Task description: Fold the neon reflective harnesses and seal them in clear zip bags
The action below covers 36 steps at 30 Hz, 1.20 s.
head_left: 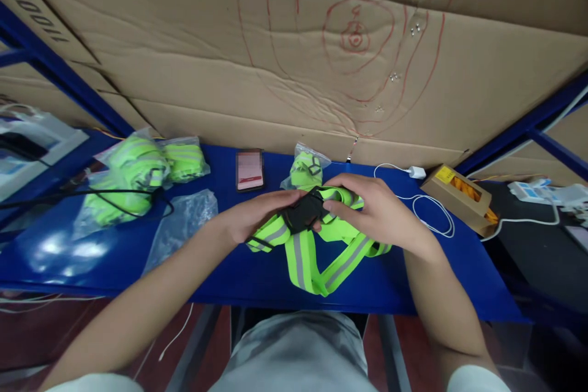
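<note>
A lime-yellow reflective strap harness [301, 260] with grey stripes is held just above the blue table, two straps hanging in a V toward me. At its top sits a black piece [304, 211], possibly a buckle or pad; its exact kind is unclear. My left hand [257, 211] is closed on the left side of this black piece, its thumb along the upper edge. From the right, my right hand [374, 208] grips the harness by the black piece, thumb and fingers bent over the webbing. The fingertips of both hands are partly hidden.
Bagged lime-yellow bundles [138, 165] lie at left beside a flattened plastic bag [184, 220]. Another bagged bundle [305, 170] is behind my hands, near a phone [250, 170]. Right are a white charger [416, 173] and a cardboard box [459, 199]. Cardboard [193, 73] walls the back.
</note>
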{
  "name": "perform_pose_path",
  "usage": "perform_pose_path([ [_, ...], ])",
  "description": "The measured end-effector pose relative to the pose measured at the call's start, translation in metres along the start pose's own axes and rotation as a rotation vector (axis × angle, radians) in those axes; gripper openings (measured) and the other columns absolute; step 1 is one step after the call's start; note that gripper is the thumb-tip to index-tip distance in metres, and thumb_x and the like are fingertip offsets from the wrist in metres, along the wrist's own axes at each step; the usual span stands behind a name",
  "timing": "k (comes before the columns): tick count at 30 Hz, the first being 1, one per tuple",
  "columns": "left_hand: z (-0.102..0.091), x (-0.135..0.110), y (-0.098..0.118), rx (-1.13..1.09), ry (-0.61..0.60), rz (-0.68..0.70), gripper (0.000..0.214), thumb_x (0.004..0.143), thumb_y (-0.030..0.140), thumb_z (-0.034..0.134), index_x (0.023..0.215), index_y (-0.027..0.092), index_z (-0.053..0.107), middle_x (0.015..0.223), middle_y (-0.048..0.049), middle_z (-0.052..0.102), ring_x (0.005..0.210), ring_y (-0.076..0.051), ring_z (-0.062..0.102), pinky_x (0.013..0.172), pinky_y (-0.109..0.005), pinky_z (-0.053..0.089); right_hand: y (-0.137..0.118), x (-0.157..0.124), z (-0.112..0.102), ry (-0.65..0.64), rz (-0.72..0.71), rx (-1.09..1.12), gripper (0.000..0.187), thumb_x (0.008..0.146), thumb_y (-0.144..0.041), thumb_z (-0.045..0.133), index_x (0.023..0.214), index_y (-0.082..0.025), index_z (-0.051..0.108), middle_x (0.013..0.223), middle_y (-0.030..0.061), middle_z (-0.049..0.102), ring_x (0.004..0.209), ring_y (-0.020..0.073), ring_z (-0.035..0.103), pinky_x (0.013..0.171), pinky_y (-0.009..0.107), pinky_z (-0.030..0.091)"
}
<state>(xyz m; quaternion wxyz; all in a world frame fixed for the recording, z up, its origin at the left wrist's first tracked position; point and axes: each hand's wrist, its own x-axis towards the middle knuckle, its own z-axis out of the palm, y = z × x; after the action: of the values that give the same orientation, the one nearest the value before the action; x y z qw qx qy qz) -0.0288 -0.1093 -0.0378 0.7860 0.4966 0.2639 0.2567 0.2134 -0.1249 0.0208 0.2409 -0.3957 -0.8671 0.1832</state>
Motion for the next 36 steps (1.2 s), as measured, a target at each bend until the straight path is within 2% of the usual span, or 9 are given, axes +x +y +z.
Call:
perform_pose_path([
  [7,0.005,0.006,-0.007,-0.180,-0.120,0.031,0.048,0.081,0.045,0.074,0.115,0.013,0.067,0.099,-0.0137,0.078,0.091,-0.030,0.075,0.088,-0.038,0.053,0.004,0.001,-0.013,-0.087,-0.088,-0.034,0.023,0.101,-0.036,0.059,0.117,-0.021,0.064,0.111,0.0050,0.074,0.096,0.0195,0.069,0.079,0.029,0.047],
  [12,0.015,0.007,-0.013,-0.203,-0.068,-0.015,0.048,0.078,0.034,0.075,0.121,0.017,0.061,0.096,-0.0112,0.078,0.089,-0.030,0.075,0.088,-0.040,0.054,0.010,0.004,-0.013,-0.188,-0.186,0.098,0.024,0.101,-0.034,0.061,0.120,-0.021,0.064,0.116,0.0050,0.073,0.103,0.0180,0.068,0.086,0.028,0.048],
  [15,0.019,0.007,-0.017,-0.244,-0.020,-0.054,0.030,0.086,0.033,0.065,0.113,0.019,0.064,0.088,-0.0093,0.078,0.083,-0.029,0.076,0.082,-0.042,0.056,0.016,0.008,-0.010,-0.242,-0.172,0.130,0.020,0.102,-0.031,0.059,0.116,-0.021,0.068,0.106,0.0024,0.075,0.092,0.0153,0.069,0.080,0.026,0.047],
  [17,0.018,0.007,-0.018,-0.176,-0.032,-0.075,0.026,0.091,0.034,0.061,0.107,0.015,0.069,0.093,-0.0126,0.079,0.087,-0.030,0.076,0.086,-0.042,0.056,0.020,0.010,-0.009,-0.253,-0.161,0.107,0.016,0.102,-0.030,0.059,0.112,-0.021,0.069,0.100,0.0015,0.076,0.086,0.0146,0.068,0.077,0.026,0.046],
  [20,0.011,0.006,-0.020,-0.081,-0.084,-0.144,0.039,0.091,0.043,0.065,0.108,0.010,0.075,0.108,-0.0176,0.078,0.101,-0.031,0.075,0.098,-0.040,0.053,0.021,0.011,-0.010,-0.275,-0.199,0.138,0.015,0.101,-0.030,0.062,0.109,-0.021,0.069,0.098,0.0010,0.075,0.085,0.0141,0.067,0.077,0.025,0.045],
  [25,0.008,0.004,-0.025,-0.031,-0.123,-0.194,0.044,0.084,0.053,0.073,0.100,0.012,0.079,0.107,-0.0147,0.079,0.107,-0.030,0.072,0.102,-0.037,0.050,0.018,0.009,-0.013,-0.315,-0.226,0.178,0.012,0.100,-0.029,0.064,0.106,-0.021,0.069,0.096,-0.0001,0.073,0.086,0.0133,0.067,0.077,0.024,0.045],
  [27,0.012,0.005,-0.027,-0.032,-0.135,-0.172,0.047,0.084,0.056,0.072,0.096,0.012,0.079,0.110,-0.0150,0.078,0.111,-0.030,0.070,0.105,-0.037,0.048,0.020,0.009,-0.014,-0.304,-0.237,0.193,0.012,0.100,-0.029,0.064,0.106,-0.020,0.069,0.096,0.0006,0.072,0.087,0.0135,0.066,0.078,0.024,0.045],
  [31,0.019,0.005,-0.027,-0.015,-0.049,-0.094,0.039,0.082,0.048,0.078,0.101,0.015,0.076,0.104,-0.0091,0.078,0.104,-0.025,0.070,0.098,-0.031,0.047,0.026,0.007,-0.019,-0.323,-0.304,0.205,0.011,0.099,-0.029,0.064,0.102,-0.019,0.068,0.097,0.0031,0.071,0.094,0.0154,0.064,0.082,0.026,0.046],
  [36,0.030,0.002,-0.014,0.316,-0.130,0.013,0.046,0.094,0.058,0.061,0.101,0.016,0.077,0.109,-0.0100,0.075,0.111,-0.026,0.065,0.097,-0.031,0.045,0.020,0.001,-0.028,-0.356,-0.287,0.266,0.009,0.099,-0.027,0.064,0.101,-0.019,0.069,0.096,0.0029,0.072,0.091,0.0142,0.066,0.081,0.026,0.049],
])
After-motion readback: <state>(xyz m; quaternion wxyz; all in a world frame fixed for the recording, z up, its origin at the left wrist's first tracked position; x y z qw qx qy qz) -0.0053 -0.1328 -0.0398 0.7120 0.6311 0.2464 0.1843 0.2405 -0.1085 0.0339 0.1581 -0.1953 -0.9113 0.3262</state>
